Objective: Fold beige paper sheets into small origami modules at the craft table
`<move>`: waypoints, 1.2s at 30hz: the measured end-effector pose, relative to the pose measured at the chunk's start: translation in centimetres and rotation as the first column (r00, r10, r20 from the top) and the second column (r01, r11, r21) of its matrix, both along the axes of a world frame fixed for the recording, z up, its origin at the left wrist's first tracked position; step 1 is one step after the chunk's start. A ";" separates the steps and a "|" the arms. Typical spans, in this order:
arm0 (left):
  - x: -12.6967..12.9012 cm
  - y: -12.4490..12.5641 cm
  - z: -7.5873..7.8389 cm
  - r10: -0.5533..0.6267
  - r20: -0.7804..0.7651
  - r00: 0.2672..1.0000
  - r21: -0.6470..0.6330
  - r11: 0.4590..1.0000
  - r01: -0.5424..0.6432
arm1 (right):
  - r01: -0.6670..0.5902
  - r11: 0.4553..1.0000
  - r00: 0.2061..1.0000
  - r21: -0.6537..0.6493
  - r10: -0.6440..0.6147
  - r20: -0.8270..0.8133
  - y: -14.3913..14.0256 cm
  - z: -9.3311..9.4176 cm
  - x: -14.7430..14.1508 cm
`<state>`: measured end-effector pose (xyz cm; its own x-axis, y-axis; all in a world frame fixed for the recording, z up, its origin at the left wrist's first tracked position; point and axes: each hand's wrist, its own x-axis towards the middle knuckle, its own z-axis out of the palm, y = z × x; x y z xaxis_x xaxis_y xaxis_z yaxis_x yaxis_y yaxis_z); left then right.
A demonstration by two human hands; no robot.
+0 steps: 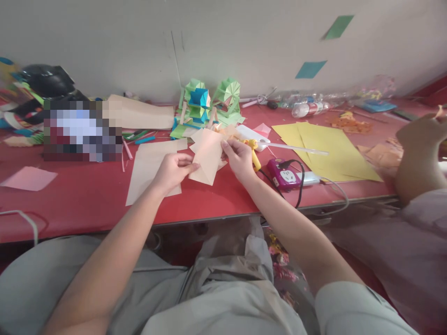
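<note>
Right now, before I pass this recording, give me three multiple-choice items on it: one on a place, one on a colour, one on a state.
1. Where does the purple power strip lie?
A. on the red table, right of the hands
B. on the person's lap
C. against the wall

2. What colour are the large flat paper sheets at the right of the red table?
A. blue
B. yellow
C. black

3. How is the folded peach paper piece held?
A. flat on the table, untouched
B. in the right hand alone
C. lifted, pinched by both hands

Answers:
1 A: it sits near the table's front edge, beside the right hand.
2 B: both overlapping sheets are yellow.
3 C: the left hand grips its left side and the right hand its upper right edge.
</note>
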<state>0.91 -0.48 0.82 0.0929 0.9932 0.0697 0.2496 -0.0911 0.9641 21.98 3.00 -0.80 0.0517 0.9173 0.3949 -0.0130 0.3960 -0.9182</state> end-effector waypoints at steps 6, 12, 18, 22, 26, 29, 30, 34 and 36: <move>-0.4 0.6 -0.7 -0.009 -0.016 1.000 0.049 0.999 0.010 | 0.029 1.000 0.999 -0.002 -0.029 0.014 0.0 0.0 0.1; -0.5 0.7 -0.6 0.034 -0.094 0.995 0.081 0.996 -0.026 | 0.033 0.999 0.999 -0.002 -0.033 0.008 -0.2 0.2 0.2; -1.2 1.4 -1.2 0.079 -0.160 0.984 0.132 0.990 -0.058 | 0.029 0.998 1.000 -0.053 -0.029 0.007 -0.1 0.1 0.1; -2.1 2.0 -1.6 0.129 -0.207 0.970 0.195 0.977 -0.088 | -0.040 0.993 0.998 -0.107 0.034 -0.059 -0.1 -0.1 0.0; -2.4 2.1 -1.4 0.126 -0.187 0.974 0.172 0.981 -0.094 | -0.096 0.986 0.992 -0.140 0.084 -0.090 -0.2 0.0 0.0; -2.7 1.9 -1.0 0.138 -0.177 0.974 0.150 0.982 -0.112 | -0.129 0.977 0.990 -0.170 0.115 -0.086 -0.1 0.0 0.0; -2.9 1.9 -0.8 0.151 -0.215 0.965 0.171 0.979 -0.115 | -0.145 0.973 0.987 -0.180 0.131 -0.091 -0.1 -0.1 0.0; -3.9 1.6 0.3 0.217 -0.398 0.892 0.300 0.949 -0.097 | -0.197 0.956 0.976 -0.217 0.171 -0.135 0.2 -0.2 0.0; -4.4 1.5 0.8 0.170 -0.462 0.871 0.294 0.955 -0.031 | -0.237 0.941 0.968 -0.240 0.208 -0.141 0.2 -0.3 0.0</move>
<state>-3.45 1.04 1.63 0.0848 0.9479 0.3071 0.6934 -0.2774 0.6650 21.94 3.19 -1.05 -0.1346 0.9792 0.1521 -0.1830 0.1263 -0.9750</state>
